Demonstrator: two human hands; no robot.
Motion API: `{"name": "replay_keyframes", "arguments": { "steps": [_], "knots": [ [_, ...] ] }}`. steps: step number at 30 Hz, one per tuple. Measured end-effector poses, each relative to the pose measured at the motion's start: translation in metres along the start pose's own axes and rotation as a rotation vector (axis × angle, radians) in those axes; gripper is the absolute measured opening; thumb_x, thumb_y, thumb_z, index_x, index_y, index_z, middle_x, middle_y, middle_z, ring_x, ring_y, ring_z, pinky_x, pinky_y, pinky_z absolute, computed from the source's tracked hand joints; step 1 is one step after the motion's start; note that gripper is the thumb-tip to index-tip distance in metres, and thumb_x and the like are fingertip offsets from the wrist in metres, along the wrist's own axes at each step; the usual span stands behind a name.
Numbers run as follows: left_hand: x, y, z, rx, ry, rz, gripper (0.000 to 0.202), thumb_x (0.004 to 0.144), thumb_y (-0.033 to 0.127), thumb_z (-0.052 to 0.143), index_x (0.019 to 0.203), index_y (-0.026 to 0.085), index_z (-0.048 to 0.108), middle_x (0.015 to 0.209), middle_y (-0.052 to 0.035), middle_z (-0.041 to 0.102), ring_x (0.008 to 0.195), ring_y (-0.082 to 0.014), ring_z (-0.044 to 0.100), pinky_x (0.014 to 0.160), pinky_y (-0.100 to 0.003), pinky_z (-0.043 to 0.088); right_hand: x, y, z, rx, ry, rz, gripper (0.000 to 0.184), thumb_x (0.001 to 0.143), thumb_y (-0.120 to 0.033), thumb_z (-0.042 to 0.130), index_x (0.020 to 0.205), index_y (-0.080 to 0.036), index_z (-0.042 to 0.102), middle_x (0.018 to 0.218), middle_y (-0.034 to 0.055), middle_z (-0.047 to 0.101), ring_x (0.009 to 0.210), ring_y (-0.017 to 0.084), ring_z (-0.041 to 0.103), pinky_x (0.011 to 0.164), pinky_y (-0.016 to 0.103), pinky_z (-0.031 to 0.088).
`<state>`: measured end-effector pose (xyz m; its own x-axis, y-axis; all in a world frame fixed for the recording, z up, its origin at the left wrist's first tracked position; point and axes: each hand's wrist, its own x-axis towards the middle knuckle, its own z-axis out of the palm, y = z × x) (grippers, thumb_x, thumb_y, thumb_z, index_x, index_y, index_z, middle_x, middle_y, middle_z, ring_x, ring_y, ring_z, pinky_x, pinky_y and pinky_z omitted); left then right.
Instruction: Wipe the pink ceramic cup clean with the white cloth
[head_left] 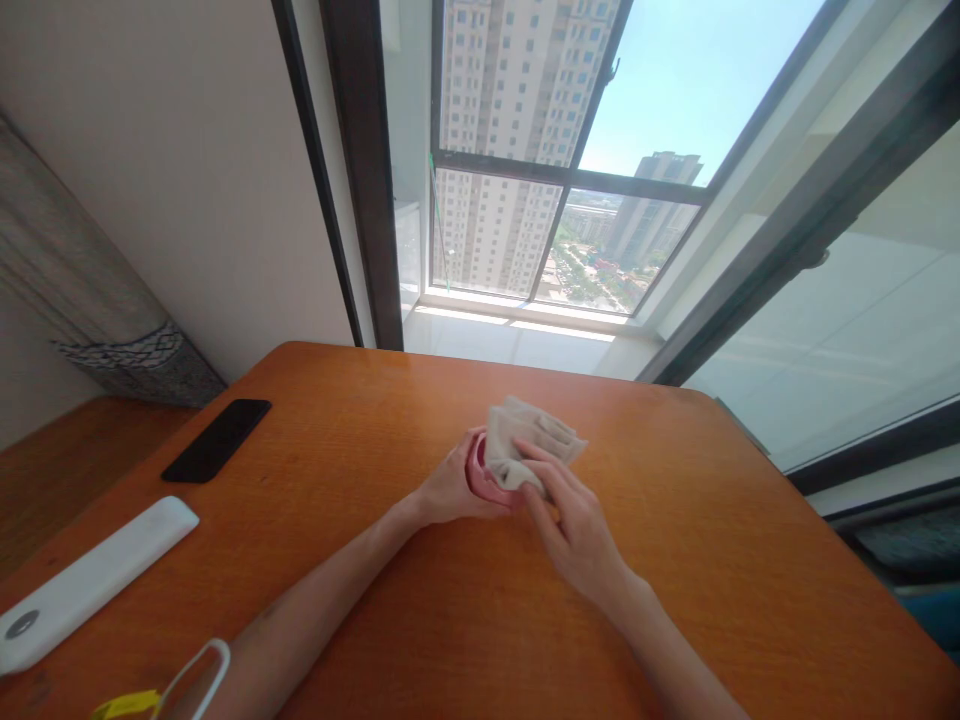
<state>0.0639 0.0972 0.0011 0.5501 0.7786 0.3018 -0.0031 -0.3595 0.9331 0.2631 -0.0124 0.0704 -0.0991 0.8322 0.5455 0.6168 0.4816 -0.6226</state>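
My left hand (454,480) is wrapped round a pink cup (480,480), whose open mouth is tilted toward me and to the right. A pale grey cloth (525,435) covers part of the cup's rim, with its loose folds spreading out beyond the cup. My right hand (570,510) pinches the cloth between thumb and fingers at the cup's right side. Both hands are over the middle of the wooden table. Most of the cup's outside is hidden by my left hand and the cloth.
On the left of the brown wooden table (337,420) lie a black phone (217,440) and a long white device (97,580). A white loop with a yellow tag (127,705) is at the bottom left. Behind the table stands a dark-framed window (495,165); a curtain (90,270) hangs at left.
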Motion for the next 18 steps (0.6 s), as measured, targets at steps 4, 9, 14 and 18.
{"name": "replay_keyframes", "arguments": {
  "steps": [4, 9, 14, 18],
  "knots": [
    [0.001, -0.013, 0.001, -0.098, 0.085, 0.015, 0.112, 0.050, 0.041, 0.108, 0.146, 0.025, 0.053, 0.143, -0.0131, 0.067, 0.131, -0.0376, 0.067, 0.119, -0.056, 0.053, 0.013, 0.007, 0.025, -0.028, -0.217, -0.084, 0.049, 0.094, -0.037, 0.081, 0.139, -0.024, 0.065, 0.134, 0.0145, 0.074, 0.127, 0.034, 0.066, 0.112, 0.052, 0.051],
    [0.001, -0.019, -0.002, -0.284, 0.176, 0.064, 0.131, 0.050, 0.052, 0.108, 0.160, 0.029, 0.040, 0.151, -0.0152, 0.058, 0.135, -0.0390, 0.065, 0.119, -0.055, 0.053, 0.031, 0.001, 0.016, 0.132, -0.283, 0.091, 0.020, 0.098, -0.039, 0.078, 0.106, -0.023, 0.073, 0.118, 0.0071, 0.072, 0.107, 0.026, 0.065, 0.097, 0.039, 0.052],
    [0.001, 0.001, 0.013, -0.240, 0.268, 0.172, 0.112, 0.079, 0.058, 0.092, 0.167, 0.030, 0.029, 0.158, -0.0173, 0.052, 0.141, -0.0378, 0.060, 0.121, -0.058, 0.050, 0.046, -0.010, 0.020, 0.478, -0.232, 0.362, 0.043, 0.093, -0.055, 0.078, 0.074, -0.021, 0.059, 0.073, -0.0025, 0.056, 0.068, 0.015, 0.047, 0.065, 0.030, 0.041],
    [-0.002, 0.010, 0.022, -0.007, 0.432, 0.320, 0.095, 0.097, 0.049, 0.074, 0.171, 0.031, 0.018, 0.173, -0.0172, 0.032, 0.157, -0.0373, 0.040, 0.132, -0.061, 0.036, 0.045, -0.010, 0.033, 0.797, -0.153, 0.639, 0.053, 0.083, -0.066, 0.084, 0.072, -0.019, 0.063, 0.063, -0.0029, 0.055, 0.058, 0.013, 0.045, 0.055, 0.027, 0.034]
  ]
}}
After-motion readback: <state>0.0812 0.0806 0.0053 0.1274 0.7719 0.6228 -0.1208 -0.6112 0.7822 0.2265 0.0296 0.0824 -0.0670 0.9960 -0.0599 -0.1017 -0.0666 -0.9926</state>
